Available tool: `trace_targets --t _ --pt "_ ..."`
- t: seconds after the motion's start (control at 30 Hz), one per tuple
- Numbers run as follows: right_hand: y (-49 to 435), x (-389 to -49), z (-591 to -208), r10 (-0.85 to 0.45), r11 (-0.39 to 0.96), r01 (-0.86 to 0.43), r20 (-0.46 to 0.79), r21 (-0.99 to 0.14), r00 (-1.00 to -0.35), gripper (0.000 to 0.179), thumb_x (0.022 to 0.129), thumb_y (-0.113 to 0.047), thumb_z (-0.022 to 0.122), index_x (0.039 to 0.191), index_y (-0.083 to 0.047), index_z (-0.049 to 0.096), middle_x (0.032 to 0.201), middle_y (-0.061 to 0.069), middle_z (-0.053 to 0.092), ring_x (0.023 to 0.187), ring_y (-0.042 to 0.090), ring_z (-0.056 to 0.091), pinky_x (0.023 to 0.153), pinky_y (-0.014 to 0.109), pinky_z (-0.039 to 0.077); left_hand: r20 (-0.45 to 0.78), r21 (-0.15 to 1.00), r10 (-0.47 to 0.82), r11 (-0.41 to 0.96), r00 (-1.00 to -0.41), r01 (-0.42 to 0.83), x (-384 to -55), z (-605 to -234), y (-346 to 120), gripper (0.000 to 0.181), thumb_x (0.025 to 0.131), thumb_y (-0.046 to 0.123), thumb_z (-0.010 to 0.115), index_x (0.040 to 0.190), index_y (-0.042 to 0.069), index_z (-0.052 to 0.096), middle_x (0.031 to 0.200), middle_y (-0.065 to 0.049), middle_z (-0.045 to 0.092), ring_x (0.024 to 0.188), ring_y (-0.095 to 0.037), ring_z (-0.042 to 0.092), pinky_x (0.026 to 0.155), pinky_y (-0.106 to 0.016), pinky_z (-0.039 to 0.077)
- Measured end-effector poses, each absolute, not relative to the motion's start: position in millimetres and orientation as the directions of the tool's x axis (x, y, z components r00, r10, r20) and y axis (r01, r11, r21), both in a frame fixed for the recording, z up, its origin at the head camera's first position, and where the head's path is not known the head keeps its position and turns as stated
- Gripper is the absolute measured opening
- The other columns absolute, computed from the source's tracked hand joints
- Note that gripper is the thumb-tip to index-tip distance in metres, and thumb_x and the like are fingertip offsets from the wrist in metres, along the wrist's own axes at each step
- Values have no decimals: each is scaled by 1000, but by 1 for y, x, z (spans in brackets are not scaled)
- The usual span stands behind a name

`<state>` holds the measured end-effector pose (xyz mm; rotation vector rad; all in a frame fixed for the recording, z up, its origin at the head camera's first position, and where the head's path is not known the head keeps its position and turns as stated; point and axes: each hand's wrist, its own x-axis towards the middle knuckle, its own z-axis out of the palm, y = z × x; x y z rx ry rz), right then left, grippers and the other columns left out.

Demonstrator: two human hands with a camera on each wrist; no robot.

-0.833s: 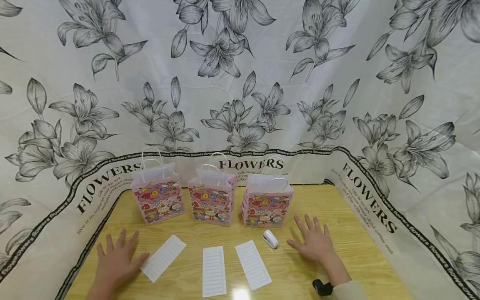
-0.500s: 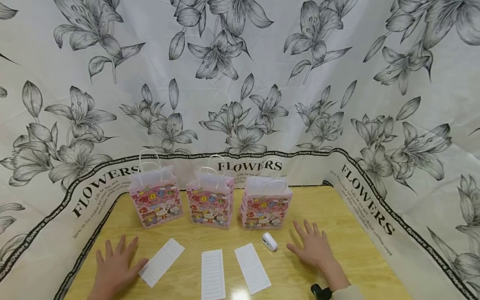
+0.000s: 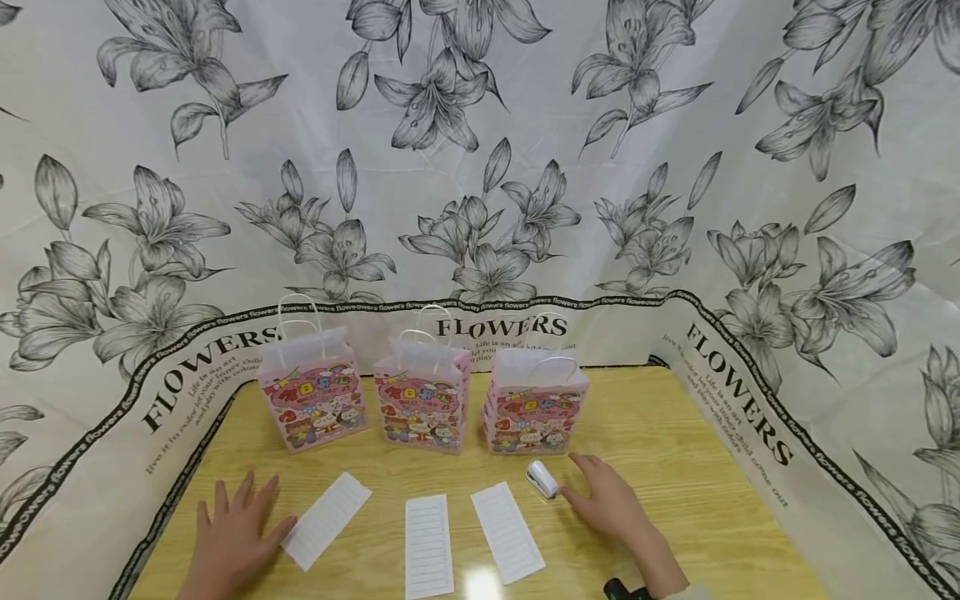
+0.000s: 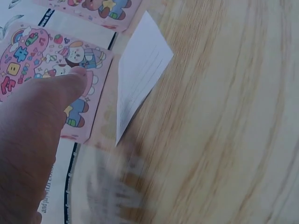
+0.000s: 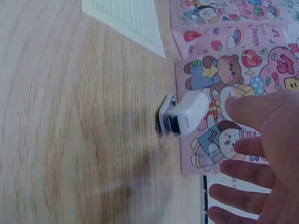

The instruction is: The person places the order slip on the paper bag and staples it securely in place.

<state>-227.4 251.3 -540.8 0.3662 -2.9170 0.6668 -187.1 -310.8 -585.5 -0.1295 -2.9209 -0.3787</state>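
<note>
A small white stapler (image 3: pixel 542 479) lies on the table in front of the right-hand bag. My right hand (image 3: pixel 606 502) is just right of it, thumb and fingers apart around nothing; in the right wrist view a gap separates the thumb (image 5: pixel 247 109) from the stapler (image 5: pixel 187 113). My left hand (image 3: pixel 234 533) is at the table's left, fingers spread, its thumb tip close to the lined paper slip (image 3: pixel 327 521); whether they touch I cannot tell. Two more slips, a middle one (image 3: pixel 429 546) and a right one (image 3: pixel 507 533), lie nearer the stapler.
Three pink cartoon paper gift bags stand upright along the back: left (image 3: pixel 313 396), middle (image 3: pixel 422 404) and right (image 3: pixel 534 408), with thin white handles. Behind the wooden table (image 3: pixel 660 425) hangs a flower-printed cloth (image 3: pixel 480 167), which also runs along both sides.
My right hand has moved left, closer to the stapler, and its fingers have drawn nearer together. The left hand, slips and bags keep their places; the head view has shifted slightly.
</note>
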Motion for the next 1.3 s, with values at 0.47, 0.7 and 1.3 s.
trace_targets --t 0.47,0.7,1.3 --pt "221 -232 -549 -189 870 -287 268 -400 -945 45 84 -25 76 122 -2 63 120 15 63 109 35 59 88 51 49 247 346 128 914 -961 211 -183 -576 -284 60 90 48 65 133 6 58 134 -28 49 123 -58 37 86 -74 33" --pt "211 -232 -558 -143 865 -258 281 -430 -949 39 84 -22 77 116 -4 66 112 10 65 99 27 63 79 45 53 255 465 132 852 -958 241 -195 -577 -281 47 93 35 66 128 4 62 129 -22 55 115 -44 53 91 -61 41" --pt "194 -228 -566 -117 842 -251 294 -477 -949 35 86 -20 75 114 -2 65 110 10 64 96 26 63 77 44 53 77 720 137 678 -988 150 -261 -589 -273 30 89 24 73 115 9 71 93 2 64 84 -14 58 73 -34 49"
